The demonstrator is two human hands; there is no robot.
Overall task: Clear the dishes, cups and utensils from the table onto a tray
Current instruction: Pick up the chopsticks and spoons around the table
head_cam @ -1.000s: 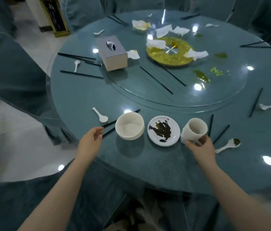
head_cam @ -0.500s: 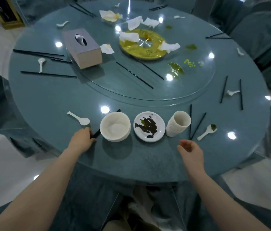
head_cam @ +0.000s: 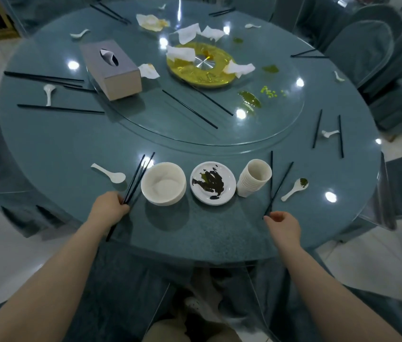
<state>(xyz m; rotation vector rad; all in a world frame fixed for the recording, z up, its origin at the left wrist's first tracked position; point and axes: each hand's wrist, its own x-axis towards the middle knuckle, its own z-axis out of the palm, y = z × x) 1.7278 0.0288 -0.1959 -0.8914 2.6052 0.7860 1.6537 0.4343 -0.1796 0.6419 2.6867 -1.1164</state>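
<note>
Now the left hand [head_cam: 107,208] is clenched around a bundle of thin black chopsticks [head_cam: 137,177], near their lower end; the sticks rise from the fist toward the far side and pass just beside the left rim of the stack of white round bowls [head_cam: 163,183]. One end of the bundle comes out below the fist, over the edge of the round blue-green bench [head_cam: 71,149].

The right hand [head_cam: 284,224] is at the near end of a second pair of black chopsticks [head_cam: 276,185], with thumb and forefinger meeting at their tips. It seems to pinch them, but I cannot tell if the grip is already firm. These two sticks lie on the bench just right of the tilted stack of white cups [head_cam: 254,177].

Between the bowls and the cups stands a small white round plate with dark sauce stains [head_cam: 212,182]. A white ceramic spoon [head_cam: 108,172] lies left of the held bundle, and another white spoon with green food in it [head_cam: 295,189] lies right of the second pair.

Farther back, on the round glass turntable [head_cam: 219,134], there are a grey tissue box [head_cam: 112,69], a yellow round centre disc [head_cam: 201,67] with crumpled white paper napkins [head_cam: 181,53] on and around it, and two more loose black chopsticks [head_cam: 190,108]. More chopsticks and spoons lie around the bench edge. No tray is in view.
</note>
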